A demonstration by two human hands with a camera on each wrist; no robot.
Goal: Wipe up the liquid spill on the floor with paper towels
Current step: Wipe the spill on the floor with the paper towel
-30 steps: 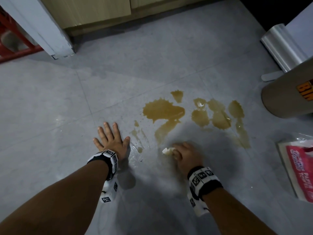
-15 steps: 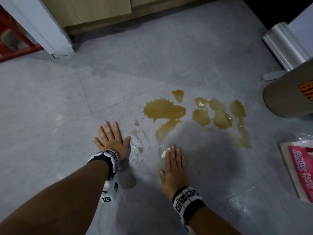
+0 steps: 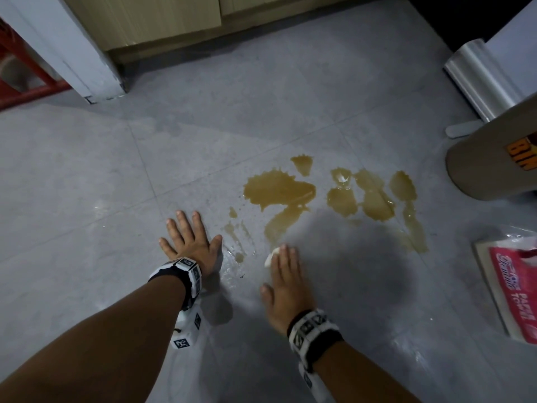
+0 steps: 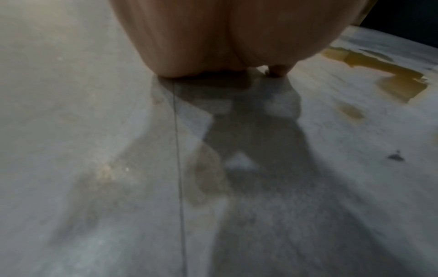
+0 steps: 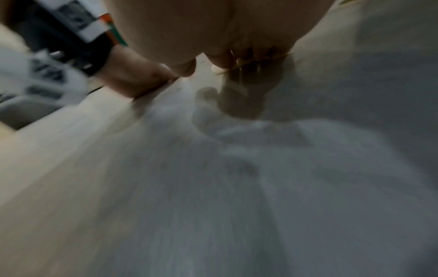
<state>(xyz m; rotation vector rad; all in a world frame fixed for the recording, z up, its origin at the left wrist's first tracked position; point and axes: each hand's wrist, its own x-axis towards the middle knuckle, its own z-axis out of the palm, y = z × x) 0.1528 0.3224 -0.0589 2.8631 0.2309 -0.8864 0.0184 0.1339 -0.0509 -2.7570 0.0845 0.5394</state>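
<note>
Since a second ago my right hand (image 3: 286, 282) has flattened, fingers straight, pressing the paper towel (image 3: 271, 256) at the spill (image 3: 279, 191)'s near edge. Left hand (image 3: 190, 242) lies splayed on the floor (image 3: 87, 184). That scrap may saturate and smear liquid.

Place: looking like a home kitchen, honestly
Floor (image 3: 290, 97): grey tiles running wall to wall
Cabinets (image 3: 162, 18): wooden fronts sitting along the far edge
Bin (image 3: 491, 167): standing at the right
Paper towel pack (image 3: 511, 292): lying on the floor nearby
</note>
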